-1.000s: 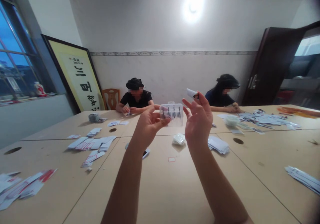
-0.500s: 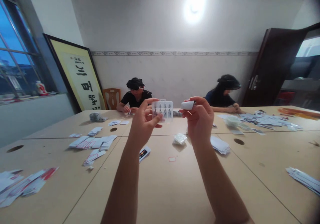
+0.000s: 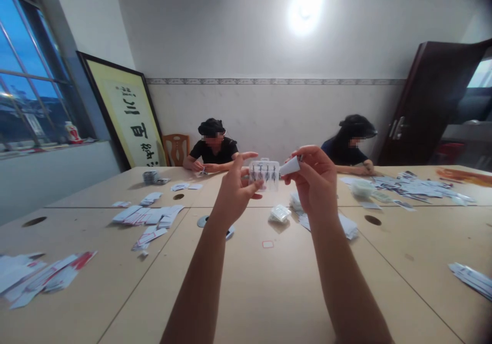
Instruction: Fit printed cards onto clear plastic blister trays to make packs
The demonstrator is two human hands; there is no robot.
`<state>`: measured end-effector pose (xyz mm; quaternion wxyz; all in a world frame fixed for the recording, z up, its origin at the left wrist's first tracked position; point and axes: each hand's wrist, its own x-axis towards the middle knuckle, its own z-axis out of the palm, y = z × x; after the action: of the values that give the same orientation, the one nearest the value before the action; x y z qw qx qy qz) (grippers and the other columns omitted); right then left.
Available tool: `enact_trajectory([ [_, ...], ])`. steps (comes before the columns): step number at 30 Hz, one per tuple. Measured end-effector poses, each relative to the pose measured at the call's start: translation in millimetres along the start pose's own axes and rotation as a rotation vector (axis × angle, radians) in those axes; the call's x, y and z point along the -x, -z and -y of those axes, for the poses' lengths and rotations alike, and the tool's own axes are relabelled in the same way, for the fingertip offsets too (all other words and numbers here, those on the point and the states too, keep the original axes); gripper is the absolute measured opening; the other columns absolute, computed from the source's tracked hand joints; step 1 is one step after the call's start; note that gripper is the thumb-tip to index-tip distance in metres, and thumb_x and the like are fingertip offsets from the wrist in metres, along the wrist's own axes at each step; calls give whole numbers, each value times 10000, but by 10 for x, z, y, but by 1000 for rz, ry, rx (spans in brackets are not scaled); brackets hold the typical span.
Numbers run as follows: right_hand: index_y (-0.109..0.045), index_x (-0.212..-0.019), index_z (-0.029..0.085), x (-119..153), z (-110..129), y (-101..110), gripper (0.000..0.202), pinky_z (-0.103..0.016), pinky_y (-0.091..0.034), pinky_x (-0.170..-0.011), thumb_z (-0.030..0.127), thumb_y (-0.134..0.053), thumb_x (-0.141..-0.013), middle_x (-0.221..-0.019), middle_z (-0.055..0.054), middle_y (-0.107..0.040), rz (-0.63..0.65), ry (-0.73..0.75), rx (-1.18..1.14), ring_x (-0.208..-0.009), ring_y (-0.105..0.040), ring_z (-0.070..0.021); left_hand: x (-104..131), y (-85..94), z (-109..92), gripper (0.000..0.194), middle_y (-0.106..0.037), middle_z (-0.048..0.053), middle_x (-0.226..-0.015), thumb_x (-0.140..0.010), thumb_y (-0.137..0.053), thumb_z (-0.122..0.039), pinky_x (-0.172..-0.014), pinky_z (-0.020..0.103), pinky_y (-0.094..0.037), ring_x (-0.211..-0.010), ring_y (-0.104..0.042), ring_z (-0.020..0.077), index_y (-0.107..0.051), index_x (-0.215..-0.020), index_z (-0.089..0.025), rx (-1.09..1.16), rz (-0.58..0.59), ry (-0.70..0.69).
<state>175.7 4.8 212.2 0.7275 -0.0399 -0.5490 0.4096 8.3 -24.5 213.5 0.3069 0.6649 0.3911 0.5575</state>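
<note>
My left hand [image 3: 238,187] grips a small clear plastic case [image 3: 272,175] by its left side, thumb across the front. Several dark slender pieces stand in a row inside it. My right hand [image 3: 315,177] pinches a curled white paper card [image 3: 290,166], whose left end meets or overlaps the case's right edge; I cannot tell if it goes inside. Both hands are raised above the table. Below them lies a small stack of clear plastic cases [image 3: 280,213], with white cards [image 3: 348,227] partly behind my right forearm.
Paper cards [image 3: 148,216] lie in piles on the left of the table [image 3: 265,292]. More cards [image 3: 415,187] and plastic cases [image 3: 361,188] spread at the far right. Two people [image 3: 213,149] sit across, both handling small things. A framed scroll [image 3: 132,113] leans at the wall.
The case and the white card have come together; before, a gap lay between them. The view has shifted slightly, and the card now tilts toward the case.
</note>
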Motion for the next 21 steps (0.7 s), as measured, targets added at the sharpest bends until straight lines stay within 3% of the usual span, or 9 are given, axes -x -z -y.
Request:
enact_trajectory([
  [4,-685,-791,207,12,38,6,142,-191,-532,-436,219,-817,-741,-655,61,-647,63,-44,33,-492,-651,-87,3,6,-12,443,-675,51,-1037,-819,-720,-256,-565,231,-627,-796,-712,176,-518,-1213,-241,22,13,-19],
  [11,-657,-732,182,55,96,-48,263,-187,-499,-373,261,-895,-653,-587,56,-645,14,-76,274,-420,-631,-101,37,-16,-83,481,-696,55,-1069,-780,-783,-277,-586,264,-645,-734,-723,159,-507,-1171,-232,102,49,-18],
  [15,-656,-750,180,113,145,-89,256,-199,-494,-391,282,-879,-678,-556,47,-649,-23,-79,434,-423,-636,-112,67,-20,-133,502,-708,52,-1066,-776,-815,-296,-618,281,-661,-737,-738,165,-508,-1167,-227,143,79,-10],
  [21,-651,-763,191,175,218,-142,218,-221,-479,-424,298,-837,-729,-552,48,-643,-88,-44,600,-447,-649,-125,91,-20,-164,338,-703,21,-933,-914,-676,-393,-655,308,-677,-844,-750,195,-557,-1187,-233,251,150,-15],
])
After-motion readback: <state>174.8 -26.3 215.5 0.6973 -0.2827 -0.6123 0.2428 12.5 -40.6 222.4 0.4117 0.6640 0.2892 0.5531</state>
